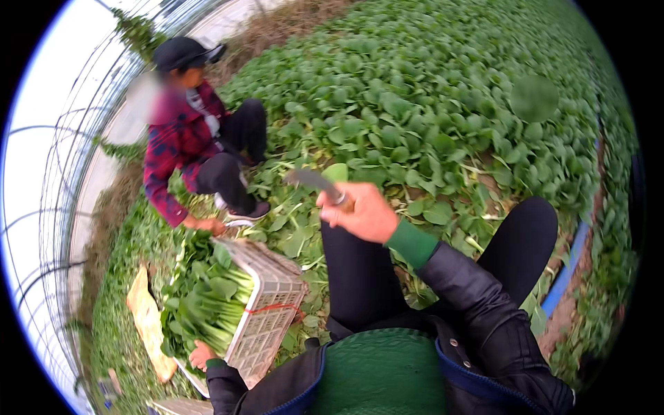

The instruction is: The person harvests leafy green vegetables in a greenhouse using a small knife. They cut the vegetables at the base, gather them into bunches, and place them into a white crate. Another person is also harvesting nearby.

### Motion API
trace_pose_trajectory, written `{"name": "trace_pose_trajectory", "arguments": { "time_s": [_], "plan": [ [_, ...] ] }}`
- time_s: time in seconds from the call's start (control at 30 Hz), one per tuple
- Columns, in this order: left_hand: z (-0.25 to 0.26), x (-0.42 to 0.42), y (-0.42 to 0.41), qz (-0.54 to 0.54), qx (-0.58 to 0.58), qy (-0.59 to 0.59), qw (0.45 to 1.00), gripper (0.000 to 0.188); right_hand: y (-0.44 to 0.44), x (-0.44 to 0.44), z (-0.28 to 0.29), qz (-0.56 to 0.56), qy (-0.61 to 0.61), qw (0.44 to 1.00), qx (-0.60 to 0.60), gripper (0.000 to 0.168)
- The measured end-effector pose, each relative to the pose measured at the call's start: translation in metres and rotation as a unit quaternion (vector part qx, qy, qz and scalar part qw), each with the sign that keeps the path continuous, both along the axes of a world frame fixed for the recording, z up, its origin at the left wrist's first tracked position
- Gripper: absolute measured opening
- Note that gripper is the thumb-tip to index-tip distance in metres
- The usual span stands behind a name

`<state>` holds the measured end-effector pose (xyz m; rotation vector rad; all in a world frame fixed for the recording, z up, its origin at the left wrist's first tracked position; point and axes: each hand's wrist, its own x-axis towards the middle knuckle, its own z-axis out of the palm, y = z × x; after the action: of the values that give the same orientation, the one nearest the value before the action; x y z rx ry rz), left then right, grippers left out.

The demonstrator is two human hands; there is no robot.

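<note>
My right hand point(360, 211) is raised over my knee, closed round the wooden handle of a curved-blade knife point(316, 181); the blade points left. At the lower left, my left hand point(201, 356) rests at the near end of a white plastic crate point(272, 311), against the cut leafy greens point(207, 301) in it. Whether its fingers grip any stalks cannot be told. The greens lie with pale stems towards me and leaves away to the left. Uncut leafy greens point(404, 114) grow in a dense bed ahead.
A co-worker point(181, 150) in a checked shirt and black cap crouches beyond the crate, one hand near its far corner with a blade. A tan sheet point(148, 321) lies left of the crate. Another crate point(181, 407) shows at the bottom edge. A blue hose point(565, 270) runs at right.
</note>
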<state>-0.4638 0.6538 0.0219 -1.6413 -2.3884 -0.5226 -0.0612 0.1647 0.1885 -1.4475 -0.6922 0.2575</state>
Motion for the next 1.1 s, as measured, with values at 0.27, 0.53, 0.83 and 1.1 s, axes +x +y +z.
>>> {"name": "trace_pose_trajectory", "arguments": {
  "time_s": [0.27, 0.53, 0.83, 1.1],
  "plan": [
    [0.123, 0.309, -0.165, -0.587, -0.022, -0.195, 0.785, 0.062, -0.261, 0.086, -0.138, -0.531, 0.214, 0.789, 0.222, 0.016],
    [0.129, 0.546, -0.429, -0.951, 0.002, 0.046, 0.306, 0.045, -0.216, 0.086, -0.295, -0.564, 0.492, 0.663, -0.001, 0.029],
    [-0.009, 0.649, -0.661, -0.947, -0.285, 0.127, 0.082, 0.024, -0.251, 0.085, -0.31, -0.509, 0.35, 0.7, -0.359, 0.032],
    [-0.139, 0.66, -0.643, -0.892, -0.043, 0.447, 0.045, 0.02, -0.289, 0.096, -0.296, -0.442, 0.269, 0.726, -0.454, 0.024]
  ]
}}
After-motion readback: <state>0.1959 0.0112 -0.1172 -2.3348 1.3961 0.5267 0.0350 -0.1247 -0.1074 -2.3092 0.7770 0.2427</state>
